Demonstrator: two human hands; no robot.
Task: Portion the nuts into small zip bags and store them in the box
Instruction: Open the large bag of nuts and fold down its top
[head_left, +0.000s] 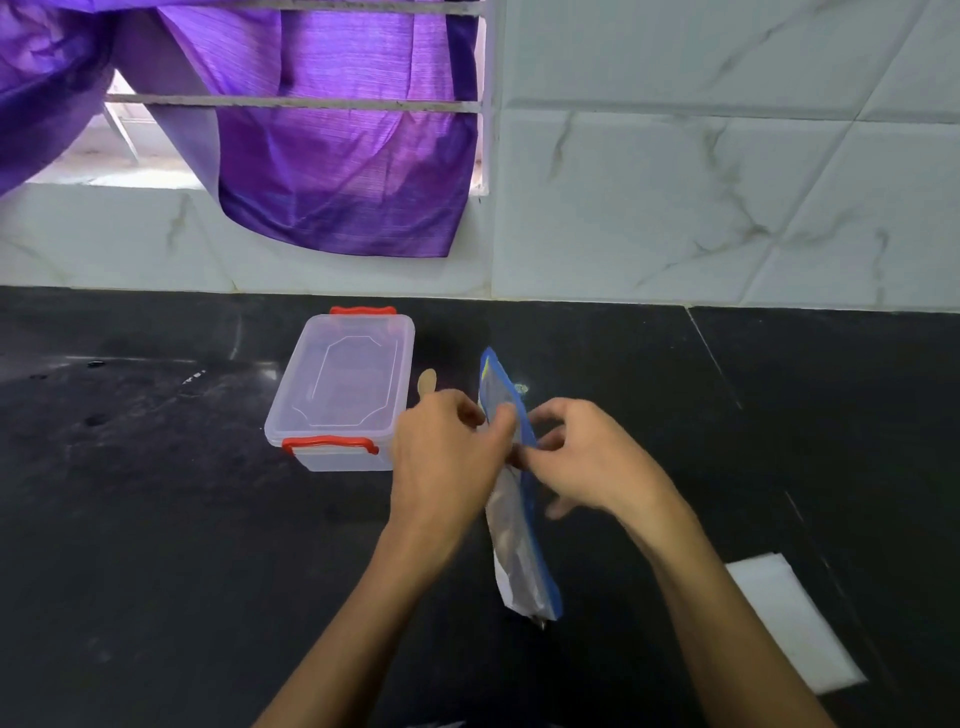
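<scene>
— Fingers (501, 423) of the left hand (447, 457) pinch the blue-edged nut pouch (511, 519) near its top; the right hand (587, 457) pinches the opposite side.

— Where does the pouch sit?

— Held upright over the middle of the worktop (156, 519), the lidded box (340, 395) just left, toward the back edge, a wooden spoon (427, 383) between them.

— Risk?

— A sharp tug could likely split the seal wide and scatter nuts. White zip bags (795, 623), I think, lie near the right front.
</scene>
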